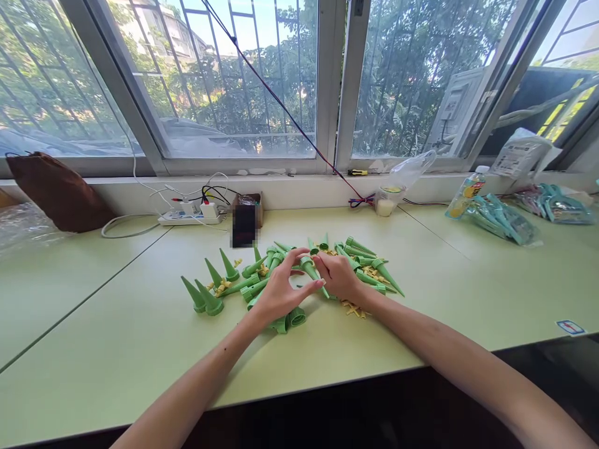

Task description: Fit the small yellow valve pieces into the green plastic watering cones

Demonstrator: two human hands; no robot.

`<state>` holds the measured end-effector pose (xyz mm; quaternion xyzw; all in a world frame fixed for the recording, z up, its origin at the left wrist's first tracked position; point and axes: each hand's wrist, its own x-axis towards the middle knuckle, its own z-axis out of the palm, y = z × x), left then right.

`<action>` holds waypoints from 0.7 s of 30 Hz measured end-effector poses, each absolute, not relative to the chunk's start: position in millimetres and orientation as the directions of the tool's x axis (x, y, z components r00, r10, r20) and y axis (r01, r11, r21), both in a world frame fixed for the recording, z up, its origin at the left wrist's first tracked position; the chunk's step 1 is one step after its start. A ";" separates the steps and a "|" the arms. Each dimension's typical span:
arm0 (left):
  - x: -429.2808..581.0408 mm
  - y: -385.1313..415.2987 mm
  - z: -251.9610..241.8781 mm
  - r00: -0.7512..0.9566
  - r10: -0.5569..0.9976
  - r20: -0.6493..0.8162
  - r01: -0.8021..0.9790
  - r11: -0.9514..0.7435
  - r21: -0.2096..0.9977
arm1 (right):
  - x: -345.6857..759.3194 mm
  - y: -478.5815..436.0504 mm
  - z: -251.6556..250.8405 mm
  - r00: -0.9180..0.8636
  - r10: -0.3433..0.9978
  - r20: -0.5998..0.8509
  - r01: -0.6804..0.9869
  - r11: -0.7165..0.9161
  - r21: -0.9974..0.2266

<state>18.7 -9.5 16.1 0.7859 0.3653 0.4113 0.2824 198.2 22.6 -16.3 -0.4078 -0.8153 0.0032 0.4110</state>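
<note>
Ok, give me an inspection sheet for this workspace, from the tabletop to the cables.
Surface: pale green table with visible seams and a sticker near the front edge.
Work pieces: pile of green spikes, some standing tip up, with small yellow pieces scattered among them.
Clutter: brown bag at left; cup, bottle and bagged packets at right.
Hands: left hand curved about one green spike, right hand beside it; exact grips unclear.
Cables: white cable looped by the power strip; dark red-and-blue cable slanting across the window.
Surroundings: barred windows, foliage outside.
</note>
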 end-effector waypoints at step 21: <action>16.3 1.0 3.9 0.312 0.821 0.479 0.368 -0.569 0.735 | 197.1 23.7 -17.9 -0.326 0.657 0.680 0.667 0.669 -0.327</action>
